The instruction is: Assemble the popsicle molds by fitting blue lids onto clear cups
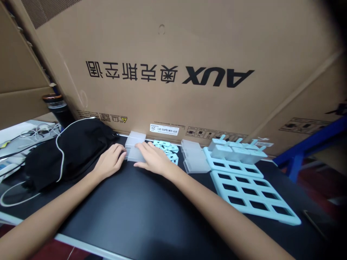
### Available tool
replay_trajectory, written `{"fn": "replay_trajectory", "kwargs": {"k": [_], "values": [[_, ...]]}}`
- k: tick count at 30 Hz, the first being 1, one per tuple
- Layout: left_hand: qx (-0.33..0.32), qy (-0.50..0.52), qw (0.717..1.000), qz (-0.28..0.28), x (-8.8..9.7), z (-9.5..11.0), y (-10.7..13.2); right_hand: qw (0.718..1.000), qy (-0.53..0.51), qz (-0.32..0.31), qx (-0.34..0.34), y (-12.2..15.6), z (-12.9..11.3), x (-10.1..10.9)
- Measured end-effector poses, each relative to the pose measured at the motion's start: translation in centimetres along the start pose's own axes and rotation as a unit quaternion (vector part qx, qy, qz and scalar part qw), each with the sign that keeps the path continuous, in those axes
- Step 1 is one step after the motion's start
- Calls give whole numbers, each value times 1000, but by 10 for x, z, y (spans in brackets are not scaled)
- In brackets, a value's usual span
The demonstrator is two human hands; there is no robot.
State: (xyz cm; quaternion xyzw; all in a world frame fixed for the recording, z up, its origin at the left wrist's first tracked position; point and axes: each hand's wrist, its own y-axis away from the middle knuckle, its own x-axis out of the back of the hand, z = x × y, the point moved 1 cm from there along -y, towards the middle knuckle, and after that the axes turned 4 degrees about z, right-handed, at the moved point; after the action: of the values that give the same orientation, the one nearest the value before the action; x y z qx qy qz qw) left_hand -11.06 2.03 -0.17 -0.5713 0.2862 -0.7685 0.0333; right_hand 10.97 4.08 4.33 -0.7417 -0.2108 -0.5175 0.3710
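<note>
A frosted clear plastic box (135,154) stands near the cardboard wall, its lid part raised at the back. My left hand (110,161) is at its left side, fingers curled against the edge. From the right, my right hand (154,158) grips the same box, with the index finger on top and the thumb low at the front. Right behind that hand lies a cluster of light-blue patterned pieces (166,146), partly covered by it. Another frosted plastic box (194,157), opened out, sits farther right.
Light-blue moulds with rectangular openings (251,193) lie at the right, several handled inserts (237,150) standing in the rear one. A black cloth bag (73,151) with a white cord is at the left, near a dark cup (59,108). A large cardboard box (162,43) closes off the black table's (130,213) back.
</note>
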Motion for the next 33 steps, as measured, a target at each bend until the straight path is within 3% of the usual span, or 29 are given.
{"fn": "replay_trajectory", "kwargs": {"k": [4, 8, 14, 22, 25, 29, 31, 33], "values": [[29, 5, 1000, 9, 4, -7, 9, 1000, 22, -8, 0, -23, 4, -7], [12, -17, 1000, 13, 5, -5, 12, 999, 42, 15, 6, -32, 4, -20], [-19, -79, 997, -14, 0, -2, 11, 996, 58, 72, 7, -23, 10, -32], [0, -97, 995, -17, -1, -2, 11, 997, -5, 68, -31, -11, 12, -31], [-12, -126, 992, -2, 2, 2, 11, 994, -18, 102, -24, -3, 12, -10], [-96, -152, 982, 58, 5, 12, 12, 975, -22, 218, -40, 24, 28, 51], [-153, -148, 974, 83, 5, 18, 13, 951, 3, 300, -80, 51, 49, 86], [-196, -136, 967, 88, 4, 24, 15, 907, 34, 384, -170, 88, 81, 115]]}}
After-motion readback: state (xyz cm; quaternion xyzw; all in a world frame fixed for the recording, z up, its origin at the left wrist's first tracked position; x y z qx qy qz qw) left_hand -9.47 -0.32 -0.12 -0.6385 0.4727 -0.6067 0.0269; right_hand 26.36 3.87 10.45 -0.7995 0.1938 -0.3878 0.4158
